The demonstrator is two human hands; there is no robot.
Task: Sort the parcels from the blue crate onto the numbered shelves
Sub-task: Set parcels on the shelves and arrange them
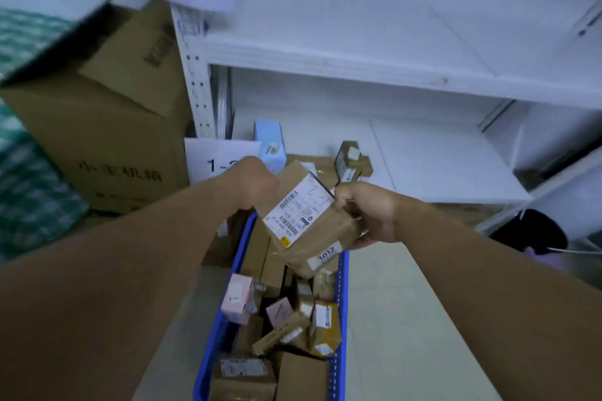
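Crate: blue crate [242, 254] at 6 o'clock, on the floor under my forearms. Loose parcels [293, 329] lie jumbled inside, mostly brown, a few pink.
Right hand: my right hand [368, 212] is at 3 o'clock of the parcel. The thumb pinches down by the label's edge and the fingers curl under the right end.
Left hand: my left hand [257, 182] is at 10 o'clock of the parcel, its back toward me. The fingers curl over the far top corner, tips hidden; it appears to grip.
Parcel: parcel [309, 225] held clear above the crate's far end, tilted, label up, "2-1" handwritten on it.
Handling (judgement): small taped brown box, probably stiff and light. The tape may be slick, so I should hold it by opposite ends. Contents unknown, so I should set it down, not drop it.
Sign: sign [221, 163] at 11 o'clock reads "1-"; my left hand hides the rest.
Shelf: lower shelf [439, 169] at 1 o'clock, beyond the crate.
Shelved: pale blue box [268, 146] and small brown boxes [350, 159] at 12 o'clock, behind the parcel.
Carton: large carton [97, 127] at 10 o'clock, beside the shelf upright.
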